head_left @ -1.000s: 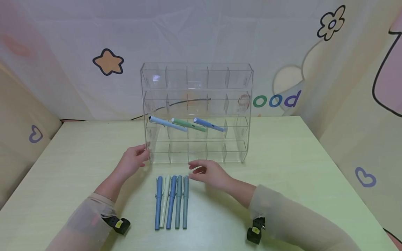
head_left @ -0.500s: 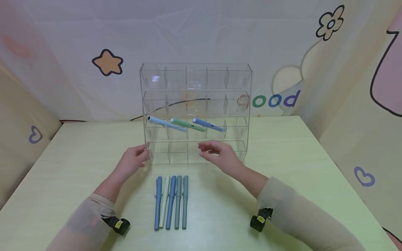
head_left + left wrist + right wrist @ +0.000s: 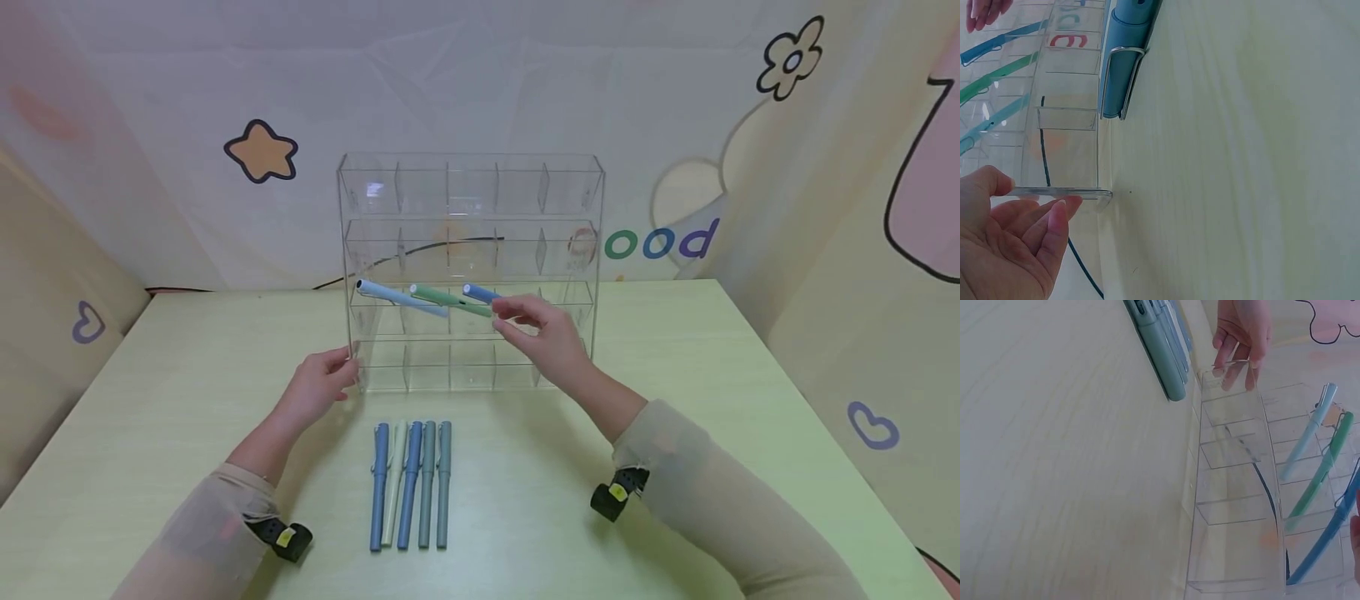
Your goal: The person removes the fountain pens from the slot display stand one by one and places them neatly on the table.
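A clear acrylic pen rack (image 3: 471, 367) with tiered compartments stands on the table. My left hand (image 3: 318, 385) pinches its left side panel low down, thumb on one face and fingers on the other in the left wrist view. In the second tier from the bottom, a light blue pen (image 3: 397, 297), a green pen (image 3: 450, 299) and a blue pen (image 3: 480, 292) lean side by side. My right hand (image 3: 547, 337), fingers loosely bent, is in front of that tier, overlapping the blue pen's lower part. Its fingertips (image 3: 979, 22) appear beyond the blue pen in the left wrist view.
Several capped pens lie in a row on the table before the rack: a blue pen (image 3: 378, 487), a pale green pen (image 3: 393, 483), another blue pen (image 3: 409, 487) and teal pens, including the rightmost teal pen (image 3: 444, 487). A printed cloth (image 3: 480, 83) hangs behind the table.
My right hand has risen from beside the row of pens to the rack's second tier from the bottom, moving rightward as well. The left hand has stayed on the rack's side.
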A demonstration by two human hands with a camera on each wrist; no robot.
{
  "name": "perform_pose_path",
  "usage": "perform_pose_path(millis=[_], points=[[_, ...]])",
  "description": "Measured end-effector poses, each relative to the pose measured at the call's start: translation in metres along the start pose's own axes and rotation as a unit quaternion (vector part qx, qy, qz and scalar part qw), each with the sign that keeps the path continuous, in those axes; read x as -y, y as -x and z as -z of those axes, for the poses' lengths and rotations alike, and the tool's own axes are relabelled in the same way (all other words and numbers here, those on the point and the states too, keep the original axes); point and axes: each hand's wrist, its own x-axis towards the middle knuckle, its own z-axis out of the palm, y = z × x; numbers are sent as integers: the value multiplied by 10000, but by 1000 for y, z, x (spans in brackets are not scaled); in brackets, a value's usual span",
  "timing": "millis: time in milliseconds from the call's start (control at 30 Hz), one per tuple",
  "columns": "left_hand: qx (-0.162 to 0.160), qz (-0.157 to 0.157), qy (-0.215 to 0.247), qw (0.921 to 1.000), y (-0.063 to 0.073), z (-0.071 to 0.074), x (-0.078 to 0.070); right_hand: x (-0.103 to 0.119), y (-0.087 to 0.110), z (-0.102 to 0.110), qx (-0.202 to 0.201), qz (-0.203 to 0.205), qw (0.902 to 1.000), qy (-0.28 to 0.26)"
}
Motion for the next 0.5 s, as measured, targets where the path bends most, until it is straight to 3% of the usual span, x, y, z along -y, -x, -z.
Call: perform_pose_path(millis=[167,500], points=[[-12,0,8,10000,0,0,-1,-3,-11,2,-306,393,9982,340],[2,21,-9,10000,1,0,-3,-6,-28,-3,-58,238,9975,669]])
